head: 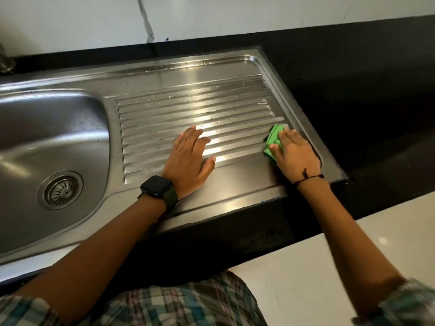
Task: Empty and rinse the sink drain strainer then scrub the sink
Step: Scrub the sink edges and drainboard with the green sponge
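A stainless steel sink [54, 128] fills the left of the view, with the round drain strainer [61, 189] seated in its drain hole. To its right lies the ribbed steel drainboard [188, 100], dotted with water drops. My left hand [190, 158] rests flat on the ribs near the front, fingers spread, holding nothing; a black smartwatch is on that wrist. My right hand [296, 154] presses a green scrub pad [273, 143] onto the drainboard's front right corner. Most of the pad is hidden under the fingers.
A black stone countertop [364, 90] surrounds the sink and extends right. A white marble-look wall [211, 15] rises behind it. The base of a tap [4, 62] shows at the far left edge. White floor tiles [329, 267] lie below the counter's front edge.
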Available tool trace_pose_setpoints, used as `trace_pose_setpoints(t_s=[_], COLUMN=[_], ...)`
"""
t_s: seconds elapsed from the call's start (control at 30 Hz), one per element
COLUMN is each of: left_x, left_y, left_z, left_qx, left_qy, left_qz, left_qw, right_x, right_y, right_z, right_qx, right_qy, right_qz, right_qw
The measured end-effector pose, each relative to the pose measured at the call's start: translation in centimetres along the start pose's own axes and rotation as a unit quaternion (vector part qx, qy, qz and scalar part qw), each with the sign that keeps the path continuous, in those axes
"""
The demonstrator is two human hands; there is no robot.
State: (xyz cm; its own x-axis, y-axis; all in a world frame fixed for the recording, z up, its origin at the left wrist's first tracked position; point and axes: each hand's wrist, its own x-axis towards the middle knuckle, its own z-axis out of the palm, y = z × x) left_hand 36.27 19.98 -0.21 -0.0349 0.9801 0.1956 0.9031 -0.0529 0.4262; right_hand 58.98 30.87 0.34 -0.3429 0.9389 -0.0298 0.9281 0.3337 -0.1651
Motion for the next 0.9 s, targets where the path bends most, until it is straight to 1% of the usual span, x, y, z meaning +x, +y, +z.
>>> trace_pose_setpoints(t_s=[0.07,0.1,0.17,0.23,0.33,0.4,0.43,0.47,0.53,0.63,0.67,0.7,0.77,0.8,0.83,0.9], left_x=[-1.0,-1.5,-2.2,-2.4,-2.7,-3.0,-3.2,-3.3,-3.8,-4.8,-5.2,-5.6,-6.5,-7.0,-7.3,-7.6], left_y=[-1.0,-1.5,-2.2,-2.3,-2.4,-2.6,-2.7,-2.8,-2.9,-3.8,-4.2,-4.7,-5.8,-6.3,-6.6,-7.1], left_z=[-0.7,-1.0,-1.4,-1.5,-1.6,-1.8,-1.9,-2.0,-2.3,-2.8,-3.0,-3.2,-3.7,-4.0,-4.1,-4.4], left_qx=[0.012,0.013,0.002,-0.013,-0.029,-0.039,-0.04,-0.039,-0.039,-0.045,-0.045,-0.043,-0.045,-0.06,-0.087,-0.17], left_qy=[-0.001,0.003,0.014,0.024,0.037,0.045,0.046,0.042,0.034,0.043,0.05,0.061,0.092,0.115,0.14,0.188], left_qz=[0.0,-0.004,-0.018,-0.036,-0.044,-0.051,-0.054,-0.056,-0.064,-0.097,-0.107,-0.12,-0.16,-0.186,-0.21,-0.252], left_qw=[1.0,1.0,1.0,0.999,0.998,0.997,0.997,0.997,0.997,0.993,0.992,0.99,0.982,0.974,0.964,0.934], right_x=[-0.3,-0.8,-1.8,-3.1,-4.9,-5.0,-4.7,-4.5,-3.2,-1.1,-0.6,-0.3,-0.3,-0.4,-0.6,-2.0], right_y=[-1.9,-3.3,-6.8,-11.1,-16.7,-16.8,-15.5,-13.8,-9.1,-2.1,-0.5,0.1,-0.9,-2.2,-3.5,-7.8], right_z=[0.4,0.6,1.5,2.5,4.3,4.2,3.7,3.2,2.0,0.3,-0.1,-0.3,-0.2,0.0,0.3,1.5], right_qx=[0.01,0.004,-0.004,0.001,0.039,0.048,0.051,0.054,0.05,-0.008,-0.023,-0.013,0.024,0.023,0.014,-0.002], right_qy=[0.026,0.031,0.039,0.034,0.0,-0.029,-0.032,-0.024,0.004,0.004,0.007,0.02,0.051,0.055,0.055,0.054], right_qz=[0.047,0.056,0.036,-0.014,-0.146,-0.207,-0.217,-0.215,-0.174,-0.066,-0.031,0.004,0.066,0.079,0.079,0.027], right_qw=[0.998,0.998,0.999,0.999,0.989,0.977,0.974,0.975,0.983,0.998,0.999,1.0,0.996,0.995,0.995,0.998])
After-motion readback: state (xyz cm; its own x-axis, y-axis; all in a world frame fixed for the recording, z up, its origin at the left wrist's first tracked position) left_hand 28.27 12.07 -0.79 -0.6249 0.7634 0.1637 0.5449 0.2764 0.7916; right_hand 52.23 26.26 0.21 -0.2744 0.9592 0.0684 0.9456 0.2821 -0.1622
